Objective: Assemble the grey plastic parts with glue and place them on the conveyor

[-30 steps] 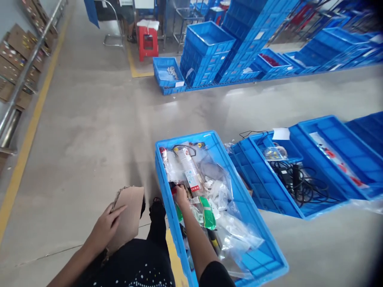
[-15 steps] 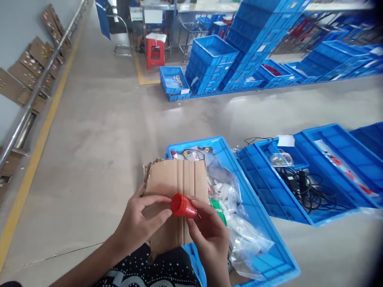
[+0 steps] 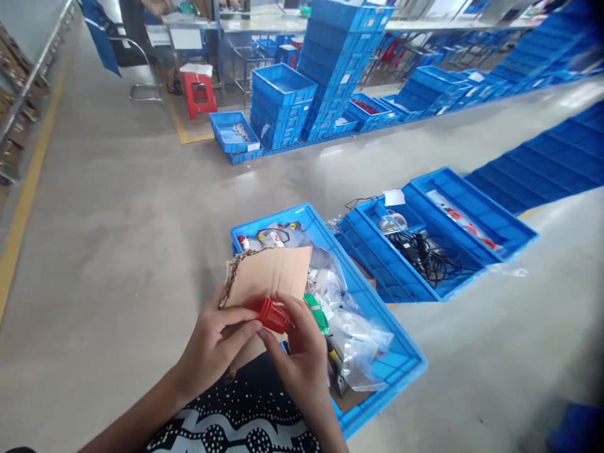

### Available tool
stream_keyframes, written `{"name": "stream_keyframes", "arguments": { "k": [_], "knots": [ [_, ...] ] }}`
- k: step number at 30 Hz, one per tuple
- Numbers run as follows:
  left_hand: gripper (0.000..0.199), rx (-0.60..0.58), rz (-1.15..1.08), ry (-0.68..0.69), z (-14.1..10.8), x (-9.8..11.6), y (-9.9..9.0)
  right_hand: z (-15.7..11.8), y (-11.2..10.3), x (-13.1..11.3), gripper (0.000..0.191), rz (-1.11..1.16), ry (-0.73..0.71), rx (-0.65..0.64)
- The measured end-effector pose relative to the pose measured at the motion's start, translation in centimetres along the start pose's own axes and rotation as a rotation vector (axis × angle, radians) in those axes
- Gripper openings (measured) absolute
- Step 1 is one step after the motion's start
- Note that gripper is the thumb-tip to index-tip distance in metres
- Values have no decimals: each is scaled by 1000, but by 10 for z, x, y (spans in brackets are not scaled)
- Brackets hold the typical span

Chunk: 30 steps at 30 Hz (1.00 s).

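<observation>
Between my two hands is a small red cylindrical plastic part (image 3: 277,318), ribbed, with a flanged end toward the left and a thin metal pin showing at the right. My left hand (image 3: 212,343) pinches the flanged end between thumb and fingers. Around the other end are the closed thumb and fingers of my right hand (image 3: 302,346). Behind both hands a torn piece of cardboard (image 3: 278,267) stands tilted against the near end of a blue crate (image 3: 401,333); whether my fingers also grip it is hidden.
Clear plastic bags (image 3: 361,340), a green packet (image 3: 317,313) and small parts lie in the near crate. Beyond it, another blue crate (image 3: 377,267) holds black cables (image 3: 425,258). Stacked blue crates (image 3: 283,107) and a red stool (image 3: 199,94) stand farther off on the floor.
The camera view has swung right, so the surroundings sit farther left. The red part has turned, its flanged opening now facing more away from view. Both hands keep hold of it.
</observation>
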<state>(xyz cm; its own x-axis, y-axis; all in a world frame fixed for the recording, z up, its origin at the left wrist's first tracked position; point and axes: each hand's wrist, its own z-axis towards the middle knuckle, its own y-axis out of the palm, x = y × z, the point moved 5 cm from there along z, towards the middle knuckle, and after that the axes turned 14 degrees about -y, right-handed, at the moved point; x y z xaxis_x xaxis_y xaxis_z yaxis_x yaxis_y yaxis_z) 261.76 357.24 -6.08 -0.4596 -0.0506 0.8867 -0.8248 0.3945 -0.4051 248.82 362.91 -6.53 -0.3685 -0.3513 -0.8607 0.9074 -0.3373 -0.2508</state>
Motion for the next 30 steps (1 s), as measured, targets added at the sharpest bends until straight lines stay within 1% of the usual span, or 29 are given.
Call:
{"name": "stream_keyframes", "arguments": {
  "k": [2, 3, 5, 7, 9, 10, 11, 12, 14, 15, 16, 18, 19, 20, 21, 23, 25, 26, 28, 30],
  "knots": [
    [17, -35, -22, -71, 1, -11, -1, -2, 6, -1, 41, -44, -33, -45],
    [16, -52, -52, -135, 2, -18, -2, -2, 10, -1, 38, -43, -45, -73],
    [16, -98, -131, -305, 3, -35, -4, -3, 20, 1, 36, -6, -60, -106],
    [17, -133, -189, -457, 3, -49, -4, -3, 27, 4, 36, 25, -66, -102],
    [18, -123, -219, -541, 1, -56, -5, -2, 32, 6, 34, 38, -70, -90],
    [19, -94, -243, -569, 1, -58, -7, -1, 33, 7, 33, 40, -71, -88],
    [21, -46, -290, -605, 1, -60, -11, -1, 32, 9, 32, 35, -66, -85],
    [23, 26, -360, -653, 1, -64, -17, 0, 29, 13, 31, 21, -46, -70],
    [26, 236, -529, -771, 2, -75, -38, -3, 15, 33, 30, -34, 51, 10],
    [24, 365, -594, -810, 2, -81, -52, -7, 4, 49, 31, -72, 124, 69],
    [21, 496, -628, -815, 3, -86, -67, -12, -8, 68, 32, -109, 204, 133],
    [14, 724, -624, -755, 4, -93, -96, -25, -28, 110, 34, -144, 311, 182],
    [13, 800, -612, -728, 4, -96, -107, -32, -34, 132, 34, -144, 355, 176],
    [12, 851, -605, -716, 3, -99, -115, -39, -38, 154, 33, -134, 391, 157],
    [13, 879, -612, -732, 2, -103, -119, -45, -40, 174, 32, -122, 422, 133],
    [14, 861, -659, -815, -2, -114, -118, -55, -36, 206, 29, -93, 463, 75],
    [13, 788, -689, -892, -4, -131, -113, -63, -27, 224, 32, -54, 483, 19],
    [10, 748, -641, -902, -5, -140, -114, -66, -22, 228, 34, -35, 489, -4],
    [6, 691, -425, -869, -6, -159, -120, -66, -15, 226, 35, -7, 490, -43],
    [20, 680, -181, -790, -3, -173, -131, -52, -7, 214, 30, 10, 466, -92]
  ]
}}
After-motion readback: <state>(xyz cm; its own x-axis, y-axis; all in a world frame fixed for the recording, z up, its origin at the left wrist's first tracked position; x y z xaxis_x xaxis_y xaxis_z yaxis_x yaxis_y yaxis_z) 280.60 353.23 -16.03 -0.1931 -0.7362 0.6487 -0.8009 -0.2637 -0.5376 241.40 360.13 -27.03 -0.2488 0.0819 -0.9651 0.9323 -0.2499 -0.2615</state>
